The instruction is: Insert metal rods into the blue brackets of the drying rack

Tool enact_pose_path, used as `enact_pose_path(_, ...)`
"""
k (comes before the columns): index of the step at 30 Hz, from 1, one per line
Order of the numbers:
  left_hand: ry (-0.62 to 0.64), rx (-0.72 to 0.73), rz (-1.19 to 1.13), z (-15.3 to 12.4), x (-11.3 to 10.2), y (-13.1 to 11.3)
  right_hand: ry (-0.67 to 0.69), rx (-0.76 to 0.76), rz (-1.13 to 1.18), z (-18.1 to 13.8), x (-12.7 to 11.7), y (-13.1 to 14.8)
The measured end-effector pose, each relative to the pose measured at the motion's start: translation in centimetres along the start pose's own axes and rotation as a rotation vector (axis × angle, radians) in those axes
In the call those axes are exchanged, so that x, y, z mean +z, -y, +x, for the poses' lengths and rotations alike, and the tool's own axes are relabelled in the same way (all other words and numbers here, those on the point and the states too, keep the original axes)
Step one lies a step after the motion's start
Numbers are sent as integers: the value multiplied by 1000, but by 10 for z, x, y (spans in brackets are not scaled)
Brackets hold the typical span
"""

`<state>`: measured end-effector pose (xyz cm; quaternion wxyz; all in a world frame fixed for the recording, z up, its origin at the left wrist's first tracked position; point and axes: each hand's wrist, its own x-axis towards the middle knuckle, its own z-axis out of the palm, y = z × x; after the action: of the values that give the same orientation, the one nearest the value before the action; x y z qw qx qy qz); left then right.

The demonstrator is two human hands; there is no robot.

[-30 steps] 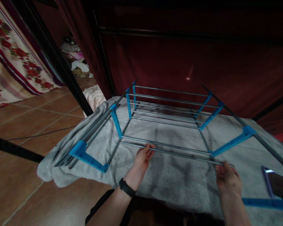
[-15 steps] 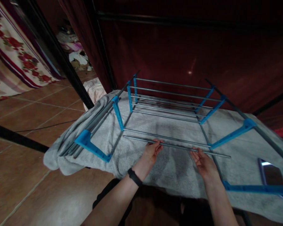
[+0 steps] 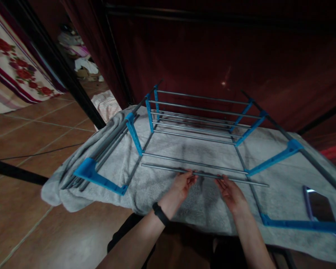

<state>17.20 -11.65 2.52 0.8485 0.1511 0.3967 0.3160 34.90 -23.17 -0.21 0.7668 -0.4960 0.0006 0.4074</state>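
A thin grey metal rod is held level between my two hands, just in front of a rack frame with blue plastic brackets. My left hand pinches it left of its middle. My right hand has its fingertips closed on the same rod a little further right. The rod's right end passes over the frame's right lower tube. Several rods span the rack behind, the nearest crossbar running nearly parallel to the held one.
The rack lies on a grey blanket. More loose tubes rest on the blanket at the left. A phone lies at the right, near a blue bracket. Behind stands a dark red panel; black poles frame the left side.
My right hand has slid left along the rod, closer to my left hand. The rod has shifted slightly relative to the frame. The camera view has moved a little.
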Motion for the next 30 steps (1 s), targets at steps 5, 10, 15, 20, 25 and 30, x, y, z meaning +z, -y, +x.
enact_pose_path(5,5,-36,50,-2,3,3,5,-9,20,-2,1,-4)
enact_pose_path(10,191,-158,302,-16,6,7,-1,-21,41,0,0,-5)
enact_pose_path(15,313,393,983,-30,14,13,13,-24,58,2,1,-9)
enact_pose_path(20,386,1128,1807,-33,15,0,43,-11,70,-4,9,-10)
enact_pose_path(25,390,1089,2167,-24,9,-11,64,19,82,-13,22,-9)
enact_pose_path(30,412,1015,2224,-15,10,-25,45,2,92,-13,24,-7)
